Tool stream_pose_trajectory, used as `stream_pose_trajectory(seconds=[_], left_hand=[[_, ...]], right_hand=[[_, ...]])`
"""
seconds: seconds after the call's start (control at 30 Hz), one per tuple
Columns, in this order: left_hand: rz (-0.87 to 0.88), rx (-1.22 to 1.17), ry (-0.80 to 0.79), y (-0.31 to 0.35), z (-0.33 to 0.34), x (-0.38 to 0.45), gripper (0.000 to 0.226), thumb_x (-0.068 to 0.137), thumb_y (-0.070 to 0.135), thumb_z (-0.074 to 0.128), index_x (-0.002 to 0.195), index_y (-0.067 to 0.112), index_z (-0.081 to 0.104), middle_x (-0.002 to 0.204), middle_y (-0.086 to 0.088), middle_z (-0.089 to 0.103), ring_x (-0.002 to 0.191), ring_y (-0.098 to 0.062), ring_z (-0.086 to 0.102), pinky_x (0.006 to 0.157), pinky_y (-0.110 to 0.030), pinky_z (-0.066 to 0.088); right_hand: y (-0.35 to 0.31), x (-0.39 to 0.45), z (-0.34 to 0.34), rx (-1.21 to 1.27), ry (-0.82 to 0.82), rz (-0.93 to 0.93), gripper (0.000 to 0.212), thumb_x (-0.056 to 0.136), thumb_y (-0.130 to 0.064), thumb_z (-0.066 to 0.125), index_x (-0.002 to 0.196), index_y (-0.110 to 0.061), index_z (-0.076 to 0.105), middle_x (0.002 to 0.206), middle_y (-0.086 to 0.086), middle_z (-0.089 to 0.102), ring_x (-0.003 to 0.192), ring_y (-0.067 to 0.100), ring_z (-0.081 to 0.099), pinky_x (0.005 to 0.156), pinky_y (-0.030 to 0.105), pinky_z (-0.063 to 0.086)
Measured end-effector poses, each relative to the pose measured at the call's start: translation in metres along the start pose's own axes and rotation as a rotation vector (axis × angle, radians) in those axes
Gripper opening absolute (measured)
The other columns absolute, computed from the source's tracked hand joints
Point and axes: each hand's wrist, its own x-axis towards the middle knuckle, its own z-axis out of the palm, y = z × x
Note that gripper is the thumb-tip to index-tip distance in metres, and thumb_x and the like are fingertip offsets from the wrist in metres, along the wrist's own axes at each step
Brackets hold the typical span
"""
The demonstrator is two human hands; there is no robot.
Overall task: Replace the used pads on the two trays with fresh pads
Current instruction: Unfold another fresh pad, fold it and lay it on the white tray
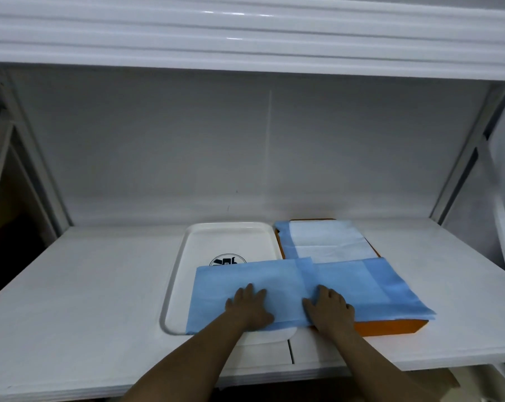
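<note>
A white tray (187, 242) with a round dark logo lies on the white shelf, and an orange tray (390, 327) lies to its right. A blue pad (225, 285) covers the near half of the white tray. On the orange tray a second blue pad (390, 288) is folded over at its near half, showing its white inner face (326, 239) farther back. My left hand (250, 306) presses flat on the left pad with fingers spread. My right hand (329, 309) rests flat where the two pads overlap.
The trays sit on a white shelf (86, 285) inside a white cabinet with a back wall and another shelf above (245, 39). Side frames stand at the left (28, 169) and right (463, 169). The shelf's front edge runs just below my forearms.
</note>
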Motion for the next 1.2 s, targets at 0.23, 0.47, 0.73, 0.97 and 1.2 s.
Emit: stream_pose_trajectory(seconds=[0.23,0.47,0.73,0.97,1.2], left_hand=[[0.119,0.073,-0.001,0.036,0.012,0.009,0.077,0.093,0.051,0.044,0.152,0.029,0.001,0.160,-0.006,-0.009,0.147,-0.028,-0.003,0.116,-0.049,0.007],[0.153,0.007,-0.066,0.053,0.012,0.004,0.079,0.093,0.050,0.046,0.151,0.029,-0.003,0.159,-0.004,-0.013,0.146,-0.031,-0.002,0.116,-0.049,0.012],[0.136,-0.116,-0.001,0.064,0.006,0.003,0.109,0.083,0.049,0.063,0.149,0.015,-0.017,0.160,-0.007,-0.006,0.146,-0.028,0.006,0.117,-0.048,0.016],[0.179,-0.345,0.312,0.064,-0.011,-0.002,0.101,0.083,0.037,0.067,0.151,0.011,-0.003,0.156,-0.011,0.016,0.141,-0.026,0.025,0.112,-0.038,0.028],[0.127,-0.576,0.691,0.040,-0.052,-0.036,0.054,0.100,0.020,0.032,0.151,0.023,0.016,0.148,-0.001,0.038,0.129,-0.020,0.044,0.105,-0.030,0.036]], right_hand=[[-0.008,0.014,-0.007,0.280,-0.043,0.098,0.060,0.090,-0.043,0.051,0.139,-0.017,0.027,0.134,0.008,0.049,0.122,0.029,0.046,0.100,0.040,0.036],[-0.004,0.027,-0.017,0.588,-0.106,0.218,0.064,0.087,-0.024,0.064,0.136,-0.002,0.030,0.133,0.018,0.045,0.120,0.034,0.048,0.090,0.035,0.041],[-0.012,0.029,-0.026,0.710,-0.135,0.148,0.032,0.090,-0.019,0.059,0.113,0.004,0.058,0.116,0.019,0.061,0.104,0.032,0.057,0.081,0.029,0.042],[-0.053,0.013,-0.061,1.050,0.018,0.074,0.009,0.088,-0.002,0.055,0.088,-0.010,0.050,0.095,0.013,0.057,0.087,0.025,0.055,0.086,0.040,0.051],[-0.107,-0.018,-0.091,1.201,-0.008,-0.136,0.010,0.092,-0.021,0.055,0.091,-0.013,0.060,0.092,0.007,0.066,0.093,0.029,0.065,0.085,0.039,0.050]])
